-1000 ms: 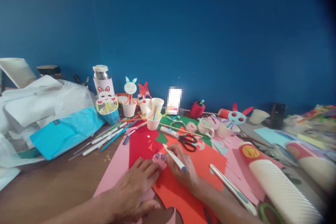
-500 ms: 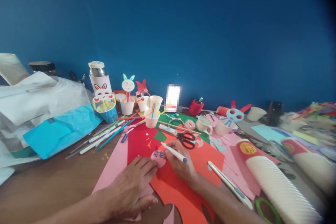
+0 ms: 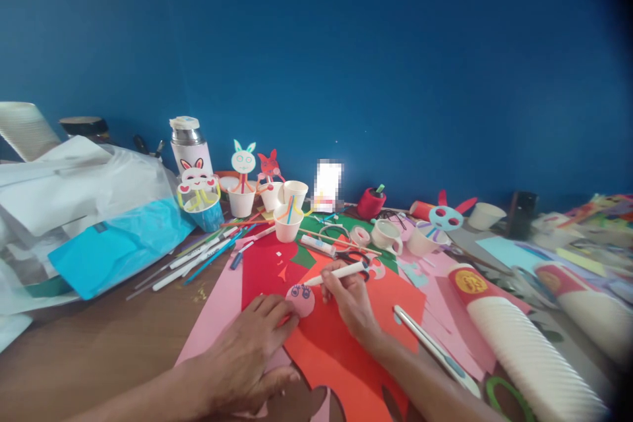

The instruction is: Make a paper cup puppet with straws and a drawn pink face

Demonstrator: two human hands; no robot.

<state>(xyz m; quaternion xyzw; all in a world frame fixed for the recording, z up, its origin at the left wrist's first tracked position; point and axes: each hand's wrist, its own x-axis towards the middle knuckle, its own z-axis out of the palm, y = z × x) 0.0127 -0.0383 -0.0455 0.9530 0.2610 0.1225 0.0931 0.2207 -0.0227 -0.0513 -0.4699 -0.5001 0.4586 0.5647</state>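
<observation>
A round pink paper piece (image 3: 302, 306) with two drawn eyes lies on the red and orange sheets. My left hand (image 3: 252, 336) rests flat over its left edge, fingers stretched out and pressing it down. My right hand (image 3: 349, 300) pinches a white marker (image 3: 341, 271), held slanted with its tip at the upper right rim of the pink circle, near the drawn lashes. Under my right forearm spreads an orange sheet (image 3: 341, 356) with cut-out curves. Black-handled scissors (image 3: 363, 258) lie just behind the marker, partly hidden by it.
Paper cups with bunny figures stand behind, such as a white cup (image 3: 288, 229) and a blue cup (image 3: 208, 216). Several markers (image 3: 195, 257) lie at left beside a plastic bag (image 3: 113, 231). At right are a cutter knife (image 3: 435, 351), a stack of cups (image 3: 529, 349) and green tape (image 3: 507, 399).
My right hand has turned the marker from pointing up-left to a flatter angle, its rear end now higher and to the right. The left hand stays on the pink circle.
</observation>
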